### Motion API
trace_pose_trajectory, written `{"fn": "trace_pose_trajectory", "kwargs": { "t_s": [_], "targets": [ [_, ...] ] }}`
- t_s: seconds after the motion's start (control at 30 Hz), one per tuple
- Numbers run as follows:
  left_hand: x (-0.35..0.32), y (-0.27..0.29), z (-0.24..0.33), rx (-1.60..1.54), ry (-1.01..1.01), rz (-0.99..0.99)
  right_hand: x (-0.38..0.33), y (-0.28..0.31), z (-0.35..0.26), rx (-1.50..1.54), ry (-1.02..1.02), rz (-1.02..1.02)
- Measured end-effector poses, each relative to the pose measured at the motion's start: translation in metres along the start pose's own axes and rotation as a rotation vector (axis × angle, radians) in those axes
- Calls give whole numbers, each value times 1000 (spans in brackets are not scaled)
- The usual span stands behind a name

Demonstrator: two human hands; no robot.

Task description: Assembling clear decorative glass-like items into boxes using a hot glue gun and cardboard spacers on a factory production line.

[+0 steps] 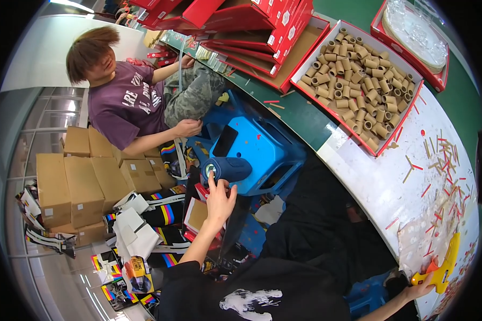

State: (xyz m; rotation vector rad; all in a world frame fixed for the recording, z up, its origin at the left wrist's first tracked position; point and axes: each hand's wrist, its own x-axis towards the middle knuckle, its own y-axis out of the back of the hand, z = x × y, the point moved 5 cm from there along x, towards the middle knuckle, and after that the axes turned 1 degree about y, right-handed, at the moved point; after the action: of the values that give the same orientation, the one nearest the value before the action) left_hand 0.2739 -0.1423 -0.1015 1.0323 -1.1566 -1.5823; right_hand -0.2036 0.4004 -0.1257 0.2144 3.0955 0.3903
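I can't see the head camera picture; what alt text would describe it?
The person's left hand touches a dark blue cylindrical device lying on a bright blue plastic stool, while the right hand holds a yellow glue gun at a white table. A red tray of cardboard tubes sits there; another person sits nearby.

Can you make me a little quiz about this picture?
1. True or false: the right hand holds a yellow glue gun.
2. What does the left hand touch? A) blue speaker B) cardboard tubes C) brown boxes
3. What colour is the stool under the speaker?

Key: 1 true; 2 A; 3 blue.
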Motion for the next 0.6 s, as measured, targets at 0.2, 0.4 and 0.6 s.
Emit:
{"fn": "trace_pose_trajectory", "kwargs": {
  "t_s": [0.2,0.4,0.6],
  "targets": [
    [-1,0,1,46,-8,5,-3,-5,-5,2,4,-4],
    [-1,4,2,65,-13,3,-2,-5,-3,-3,-14,-34],
    [-1,13,9,74,-25,21,0,-2,4,34,6,-14]
  ]
}}
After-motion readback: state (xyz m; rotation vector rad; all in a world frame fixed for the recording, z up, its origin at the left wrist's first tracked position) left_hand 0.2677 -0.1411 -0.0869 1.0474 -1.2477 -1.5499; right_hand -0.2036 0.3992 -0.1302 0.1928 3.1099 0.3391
